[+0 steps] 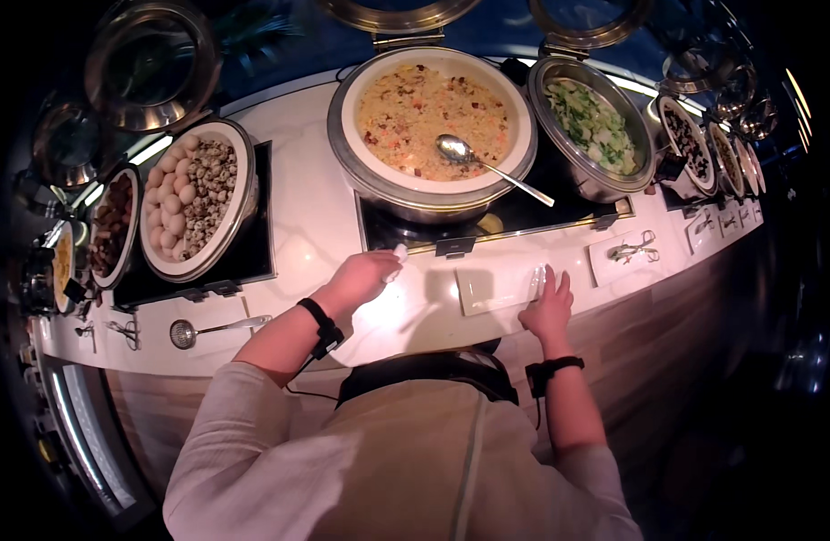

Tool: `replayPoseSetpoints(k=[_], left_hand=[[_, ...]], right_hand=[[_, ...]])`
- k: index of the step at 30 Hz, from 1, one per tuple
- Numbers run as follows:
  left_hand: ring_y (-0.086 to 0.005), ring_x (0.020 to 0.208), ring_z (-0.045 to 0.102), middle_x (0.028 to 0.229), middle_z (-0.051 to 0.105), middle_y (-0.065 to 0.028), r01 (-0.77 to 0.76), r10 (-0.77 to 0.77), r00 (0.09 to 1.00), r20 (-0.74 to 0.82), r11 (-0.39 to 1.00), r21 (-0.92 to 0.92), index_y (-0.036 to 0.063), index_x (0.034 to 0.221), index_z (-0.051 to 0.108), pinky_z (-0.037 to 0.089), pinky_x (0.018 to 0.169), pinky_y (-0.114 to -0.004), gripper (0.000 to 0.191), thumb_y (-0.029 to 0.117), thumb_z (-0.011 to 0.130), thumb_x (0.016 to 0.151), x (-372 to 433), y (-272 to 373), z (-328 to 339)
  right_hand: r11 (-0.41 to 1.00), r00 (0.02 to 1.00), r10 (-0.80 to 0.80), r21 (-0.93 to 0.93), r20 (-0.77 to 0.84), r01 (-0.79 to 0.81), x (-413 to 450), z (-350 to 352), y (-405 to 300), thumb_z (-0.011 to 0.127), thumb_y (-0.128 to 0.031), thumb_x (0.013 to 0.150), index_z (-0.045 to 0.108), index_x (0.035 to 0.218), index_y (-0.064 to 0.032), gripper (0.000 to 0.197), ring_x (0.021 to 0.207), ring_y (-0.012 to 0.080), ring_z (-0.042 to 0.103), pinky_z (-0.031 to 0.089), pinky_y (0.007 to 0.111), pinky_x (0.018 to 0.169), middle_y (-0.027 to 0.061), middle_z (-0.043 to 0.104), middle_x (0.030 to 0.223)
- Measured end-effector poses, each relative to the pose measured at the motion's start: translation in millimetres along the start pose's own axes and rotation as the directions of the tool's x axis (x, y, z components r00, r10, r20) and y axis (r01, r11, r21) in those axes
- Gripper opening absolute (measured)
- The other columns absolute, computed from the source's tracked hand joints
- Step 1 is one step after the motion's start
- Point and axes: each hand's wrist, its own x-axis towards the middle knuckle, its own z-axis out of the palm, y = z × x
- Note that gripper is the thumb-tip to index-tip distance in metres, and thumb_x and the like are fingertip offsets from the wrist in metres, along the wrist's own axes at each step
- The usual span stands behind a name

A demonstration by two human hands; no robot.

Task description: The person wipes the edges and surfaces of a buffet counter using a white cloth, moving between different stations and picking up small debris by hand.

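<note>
My left hand (366, 278) is closed around a crumpled white tissue or cloth (400, 255) at the counter's induction-panel edge. A white rectangular plate (496, 289) lies on the counter to its right. My right hand (551, 310) is at that plate's right end, fingers spread; the fingertips appear to touch its rim. Beyond both hands stands a round chafing dish (347, 169) of fried rice (421, 115). A metal serving spoon (482, 162) rests in the rice, its handle over the rim. A small dark sign holder (455, 247) stands in front of the dish.
To the left are a dish of eggs (175, 196) and a skimmer (212, 330). On the right stand a dish of green vegetables (594, 128) and a plate with tongs (631, 253). Raised glass lids (151, 67) line the back. The marble counter (300, 237) curves away on both sides.
</note>
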Motion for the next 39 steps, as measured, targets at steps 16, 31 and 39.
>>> replayPoseSetpoints(k=[16,31,39], left_hand=[[-0.0289,0.113,0.063,0.114,0.068,-0.0098,-0.212,0.195,0.837,0.512,0.977,-0.025,0.0048,0.104,0.069,0.054,0.092,-0.039,0.021,0.015,0.057,0.09,1.4,52.2,26.3],[-0.0251,0.116,0.063,0.125,0.067,-0.0068,-0.005,0.121,0.838,0.533,0.977,-0.214,0.0059,0.106,0.071,0.054,0.096,-0.034,0.023,0.016,0.055,0.093,-10.5,56.3,70.8],[-0.026,0.108,0.066,0.112,0.071,-0.0089,-0.045,0.03,0.953,0.301,0.998,0.044,0.0089,0.101,0.073,0.055,0.092,-0.035,0.022,0.005,0.062,0.082,-1.8,13.9,-17.0]], right_hand=[[0.946,0.958,-0.14,-0.251,0.25,0.204,44.9,-17.6,-34.1,0.072,-0.019,0.074,0.038,0.148,-0.0245,0.081,0.141,0.0473,0.032,0.032,0.068,0.108,0.012,0.037,0.152],[0.531,0.984,0.01,0.833,0.176,-0.154,106.3,-90.7,-25.4,0.068,-0.02,0.09,0.062,0.123,-0.0065,0.036,0.086,0.0131,0.061,0.048,0.03,0.079,0.0011,0.066,0.101],[0.609,0.983,-0.02,0.782,0.183,-0.133,116.4,-88.7,-102.4,0.077,-0.033,0.087,0.055,0.123,-0.0035,0.052,0.075,0.0147,0.064,0.05,0.028,0.069,0.0034,0.066,0.085]])
